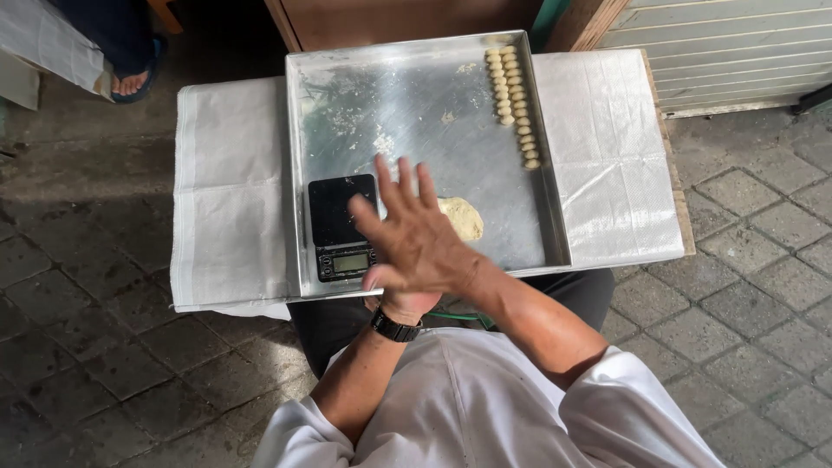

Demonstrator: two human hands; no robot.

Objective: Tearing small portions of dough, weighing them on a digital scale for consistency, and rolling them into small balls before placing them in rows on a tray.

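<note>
My right hand [416,238] lies flat on top of my left hand [400,299], palm to palm, just above the near edge of a metal tray [416,95]. The right fingers are spread and point away from me. Most of my left hand is hidden underneath; a black watch [395,327] sits on its wrist. Whatever lies between the palms is hidden. A pale lump of dough [465,217] rests on the tray just right of my hands. A small black digital scale [342,227] stands on the tray at their left.
Two rows of several small dough balls [513,104] line the tray's far right side. The tray sits on a low table covered with white woven sacking [230,199]. Another person's sandalled foot [130,82] is at far left on the paved ground.
</note>
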